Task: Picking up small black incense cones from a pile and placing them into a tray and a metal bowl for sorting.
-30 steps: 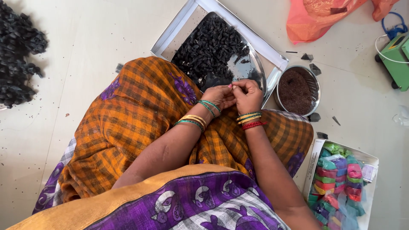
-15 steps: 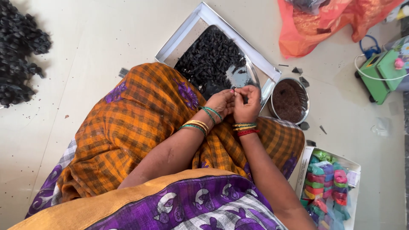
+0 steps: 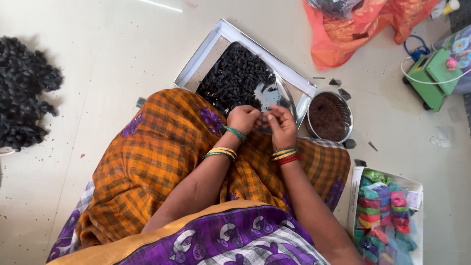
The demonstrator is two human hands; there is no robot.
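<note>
- A heap of dark crinkled pieces point(image 3: 22, 93) is lying on the pale floor at the far left, its near edge running out of view; what the pieces are is hard to make out.
- The left hand point(image 3: 243, 119) is curling into a loose fist above the orange checked lap point(image 3: 147, 162); whether it is gripping anything is impossible to tell.
- The right hand point(image 3: 282, 125) is sitting just beside it, fingertips point(image 3: 269, 118) pinching together toward the left hand; whatever small thing is passing between them is hidden.
- Both hands are hovering over the near edge of the steel tray point(image 3: 206, 54), heaped with dark pieces.
- A round steel bowl point(image 3: 327, 118) of brown grains is sitting right of the tray.
- A box of coloured packets point(image 3: 387, 216) is being cut off at the near right.
- Compared with half a second ago, the hands are staying together over the lap; only the view is shifting slightly.
</note>
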